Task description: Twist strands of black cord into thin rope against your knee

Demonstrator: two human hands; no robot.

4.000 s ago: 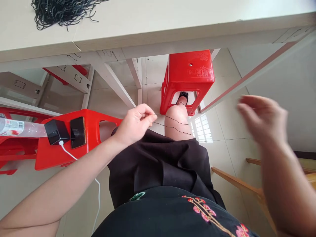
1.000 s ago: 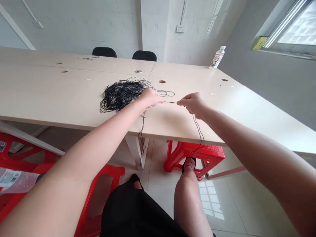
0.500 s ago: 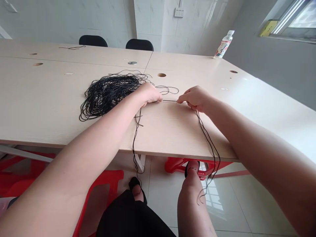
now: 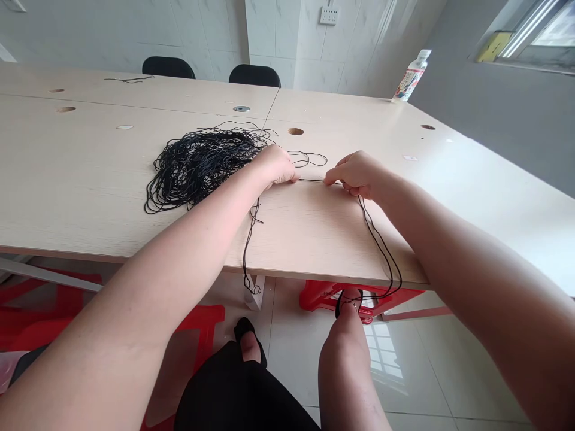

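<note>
A short stretch of black cord [image 4: 311,180] runs taut between my two hands, just above or on the tabletop. My left hand [image 4: 281,166] pinches its left end, fingers closed and pointing right. At the other end my right hand [image 4: 353,173] grips it between thumb and fingers. Loose cord tails hang from both hands over the front edge of the table, the right ones in a wide curve. Just behind and left of my left hand lies a big tangled heap of black cord [image 4: 197,164], partly covered by my forearm.
The pale wooden table [image 4: 90,197] has several round holes. A bottle [image 4: 411,78] stands at the far right corner. Two black chairs [image 4: 254,76] are behind the table. Red stools [image 4: 204,326] and my legs are below its front edge.
Both hands keep hold of the cord in nearly the same place. The hanging tails have swung, their lower ends now higher. The view has shifted slightly.
</note>
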